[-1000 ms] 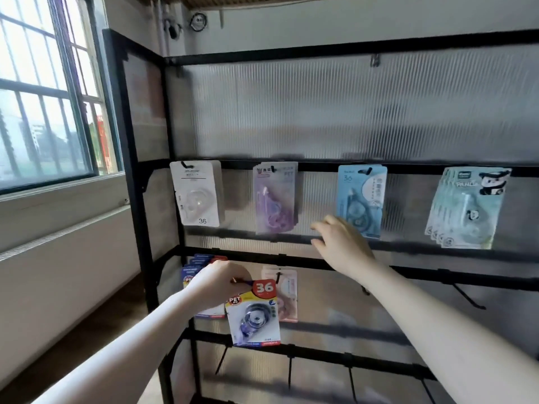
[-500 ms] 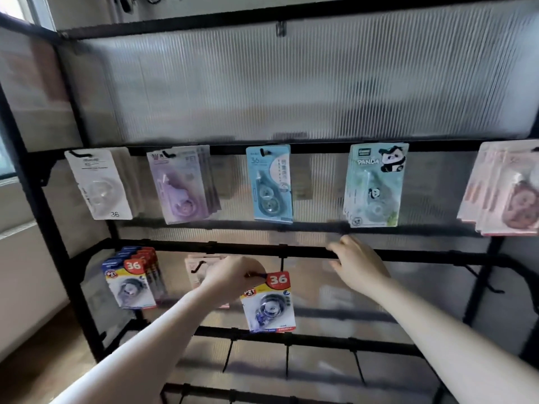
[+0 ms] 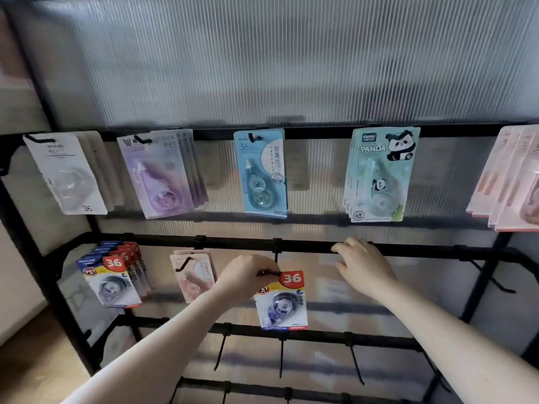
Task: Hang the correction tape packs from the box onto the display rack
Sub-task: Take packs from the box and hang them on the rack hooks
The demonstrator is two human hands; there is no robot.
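My left hand (image 3: 246,277) pinches the top of a correction tape pack (image 3: 281,301) with a red "36" corner, held in front of the middle rail of the black display rack (image 3: 306,246), just below a hook. My right hand (image 3: 361,265) rests with its fingers on that rail, to the right of the pack. Matching red and blue packs (image 3: 112,275) hang at the lower left. A pink pack (image 3: 194,274) hangs beside my left hand. The box is out of view.
The upper rail carries white packs (image 3: 68,176), purple packs (image 3: 163,173), a blue pack (image 3: 262,173), panda packs (image 3: 379,176) and pink packs (image 3: 510,182). Bare hooks (image 3: 493,279) stick out at the right and along the lower rail (image 3: 315,335). A ribbed translucent panel backs the rack.
The view swung right and down along the rack. My left hand carried the pack rightward, past the pink pack. My right hand dropped from the blue pack's height to the middle rail.
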